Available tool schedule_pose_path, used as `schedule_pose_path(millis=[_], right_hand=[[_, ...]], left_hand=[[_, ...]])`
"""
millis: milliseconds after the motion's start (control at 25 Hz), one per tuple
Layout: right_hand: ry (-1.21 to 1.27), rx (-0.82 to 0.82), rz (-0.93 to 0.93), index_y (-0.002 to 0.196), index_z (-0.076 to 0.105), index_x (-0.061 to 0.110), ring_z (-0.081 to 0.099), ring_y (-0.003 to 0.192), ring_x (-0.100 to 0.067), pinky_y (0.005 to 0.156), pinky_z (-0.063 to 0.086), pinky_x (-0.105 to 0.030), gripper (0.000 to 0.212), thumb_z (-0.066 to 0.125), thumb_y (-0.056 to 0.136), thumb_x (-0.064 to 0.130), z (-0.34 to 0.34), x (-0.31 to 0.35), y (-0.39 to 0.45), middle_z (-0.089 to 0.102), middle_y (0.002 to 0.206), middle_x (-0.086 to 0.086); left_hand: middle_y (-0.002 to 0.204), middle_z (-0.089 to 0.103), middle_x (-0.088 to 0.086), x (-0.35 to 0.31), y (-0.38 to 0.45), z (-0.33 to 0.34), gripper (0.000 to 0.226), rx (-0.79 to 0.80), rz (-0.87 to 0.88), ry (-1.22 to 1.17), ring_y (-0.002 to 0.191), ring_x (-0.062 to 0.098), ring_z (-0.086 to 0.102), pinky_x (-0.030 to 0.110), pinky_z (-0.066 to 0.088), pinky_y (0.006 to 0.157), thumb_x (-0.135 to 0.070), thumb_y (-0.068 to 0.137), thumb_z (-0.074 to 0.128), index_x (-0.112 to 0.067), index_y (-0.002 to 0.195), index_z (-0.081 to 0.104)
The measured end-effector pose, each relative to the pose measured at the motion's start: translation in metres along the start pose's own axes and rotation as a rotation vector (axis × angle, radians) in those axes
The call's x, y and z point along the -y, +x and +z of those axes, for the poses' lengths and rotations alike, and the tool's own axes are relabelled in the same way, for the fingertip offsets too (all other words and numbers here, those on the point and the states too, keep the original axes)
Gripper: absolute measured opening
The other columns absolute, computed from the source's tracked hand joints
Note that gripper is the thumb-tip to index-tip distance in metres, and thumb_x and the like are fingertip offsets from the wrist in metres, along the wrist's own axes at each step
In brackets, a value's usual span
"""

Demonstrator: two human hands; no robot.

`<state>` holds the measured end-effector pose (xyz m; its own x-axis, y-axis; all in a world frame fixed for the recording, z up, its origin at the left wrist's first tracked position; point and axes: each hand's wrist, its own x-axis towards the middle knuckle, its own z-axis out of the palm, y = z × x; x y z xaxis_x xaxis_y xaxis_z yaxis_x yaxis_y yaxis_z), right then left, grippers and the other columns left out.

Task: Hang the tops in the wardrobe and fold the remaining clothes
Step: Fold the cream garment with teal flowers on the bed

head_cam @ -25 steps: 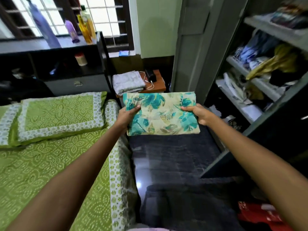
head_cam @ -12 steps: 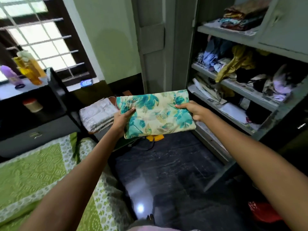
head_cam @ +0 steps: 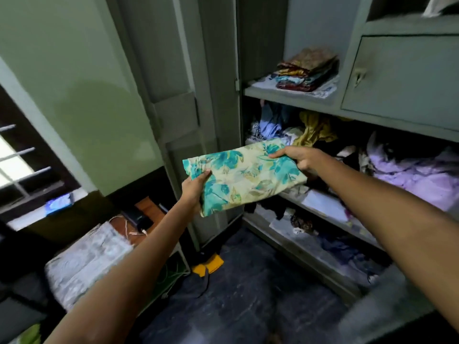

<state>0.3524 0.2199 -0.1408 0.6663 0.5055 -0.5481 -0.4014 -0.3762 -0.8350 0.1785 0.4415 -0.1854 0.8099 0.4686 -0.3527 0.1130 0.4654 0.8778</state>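
Both hands holding folded floral cloth [head_cam: 244, 176], wardrobe shelves [head_cam: 293, 95] holding clothes

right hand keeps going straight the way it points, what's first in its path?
Probably the crumpled mustard-yellow cloth on the grey wardrobe's middle shelf; the right hand, gripping the folded teal floral cloth, points there. Depth is unclear.
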Motion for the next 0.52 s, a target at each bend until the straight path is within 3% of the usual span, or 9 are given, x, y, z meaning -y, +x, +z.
schedule_pose_path(millis=[80,200,400,520], right_hand=[[0.12,0.033,-0.091,0.097,0.064,0.003,0.071,0.069,-0.021,0.062,0.059,-0.036,0.02,0.065,0.082,0.016,-0.035,0.037,0.017,0.073,0.081,-0.012],[0.421,0.101,-0.274,0.091,0.072,-0.003,0.071,0.084,-0.029,0.064,0.059,-0.039,0.052,0.088,0.047,0.019,-0.09,0.082,0.041,0.071,0.096,-0.018],[0.843,0.287,-0.635,0.123,0.059,-0.002,0.057,0.114,-0.038,0.087,0.051,-0.05,0.089,0.085,0.052,0.045,-0.149,0.143,0.096,0.055,0.13,-0.022],[0.915,0.289,-0.853,0.124,0.059,0.001,0.055,0.118,-0.037,0.089,0.05,-0.051,0.087,0.086,0.052,0.042,-0.171,0.193,0.129,0.053,0.132,-0.021]], left_hand=[[0.101,0.068,0.016,-0.022,0.043,0.031,0.02,0.033,0.005,-0.031,0.089,0.03,0.068,0.044,0.058,0.071,-0.017,0.089,0.063,-0.007,0.104,0.054],[0.107,0.067,0.017,-0.056,0.108,0.081,0.026,0.083,-0.002,-0.109,0.095,0.032,0.067,0.047,0.057,0.075,-0.018,0.09,0.061,-0.005,0.111,0.055],[0.118,0.064,0.016,-0.113,0.21,0.173,0.038,0.173,0.017,-0.233,0.103,0.034,0.064,0.051,0.057,0.073,-0.022,0.088,0.06,-0.007,0.124,0.056],[0.12,0.064,0.016,-0.148,0.27,0.238,0.043,0.249,0.061,-0.263,0.105,0.034,0.064,0.055,0.053,0.082,-0.024,0.088,0.059,-0.007,0.128,0.054]])
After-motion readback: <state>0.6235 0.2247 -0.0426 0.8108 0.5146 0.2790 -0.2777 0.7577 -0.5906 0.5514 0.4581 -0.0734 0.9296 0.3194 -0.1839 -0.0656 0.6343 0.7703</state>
